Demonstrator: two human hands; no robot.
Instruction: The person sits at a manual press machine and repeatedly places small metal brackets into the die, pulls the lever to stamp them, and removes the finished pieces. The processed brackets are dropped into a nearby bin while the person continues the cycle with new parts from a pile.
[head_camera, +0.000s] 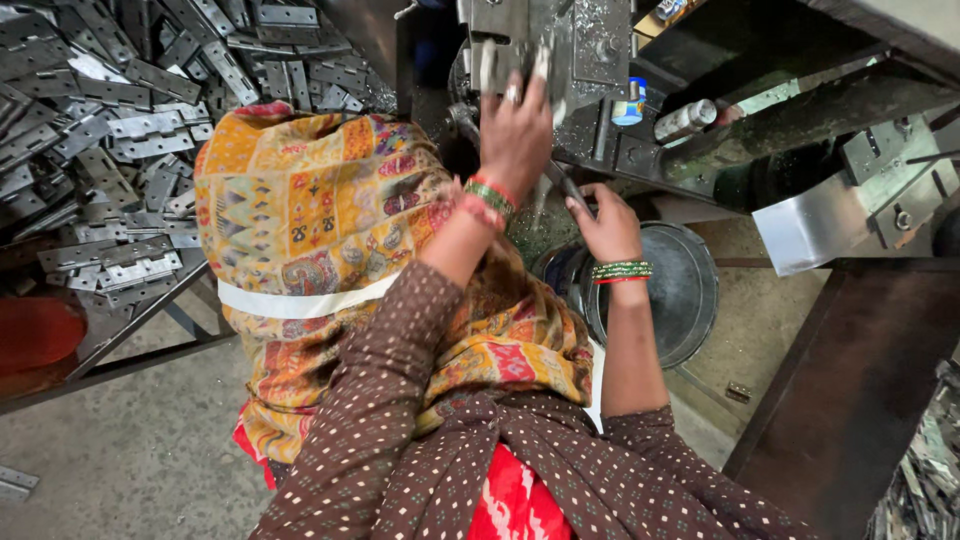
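Dotted brown sleeve nearest; left hand on grey machine.

Hinge pile left of machine, basin below.

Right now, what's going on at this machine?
A person works at a metal machine. The left hand reaches up against the machine's front, while the right hand grips a lever lower down, above a round metal pan. A heap of flat metal hinges lies on the table to the left.

Brown dotted sleeves, green-red bangles, grey metal hinges, orange patterned cloth.
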